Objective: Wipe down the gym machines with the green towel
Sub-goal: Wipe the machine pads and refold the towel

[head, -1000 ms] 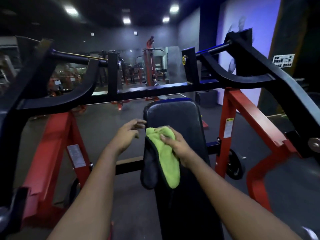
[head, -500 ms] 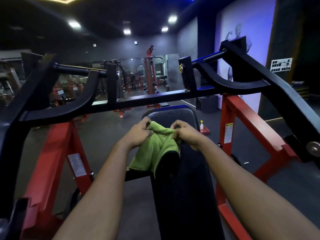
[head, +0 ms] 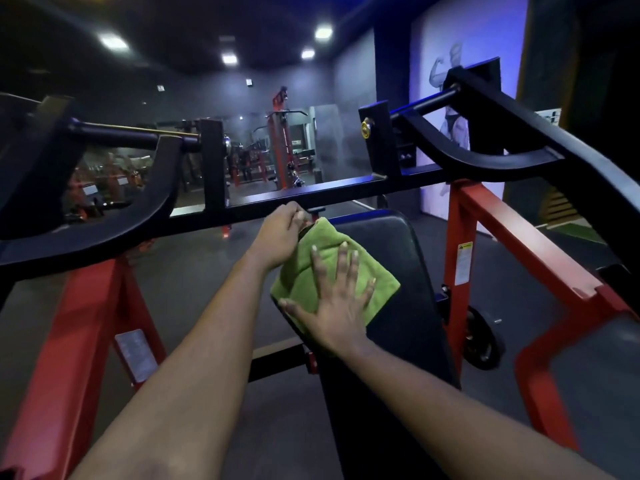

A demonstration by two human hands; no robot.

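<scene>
- The left hand (head: pixel 278 233) has its grip curled on the upper corner of the green towel (head: pixel 329 237).
- The towel lies spread on the black padded bench (head: pixel 408 258), near its top end.
- The right hand (head: pixel 334 306) presses flat on the towel, fingers straight and spread apart.

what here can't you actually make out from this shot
Head view, the only one:
- Left hand: its own knuckles hide whether the fingers pinch the green towel or the pad's edge.
- Pad under the towel: covered by it and by the flat right hand.
- Yellow label on the red frame: print too small.
- Silver plate: blurred.
</scene>
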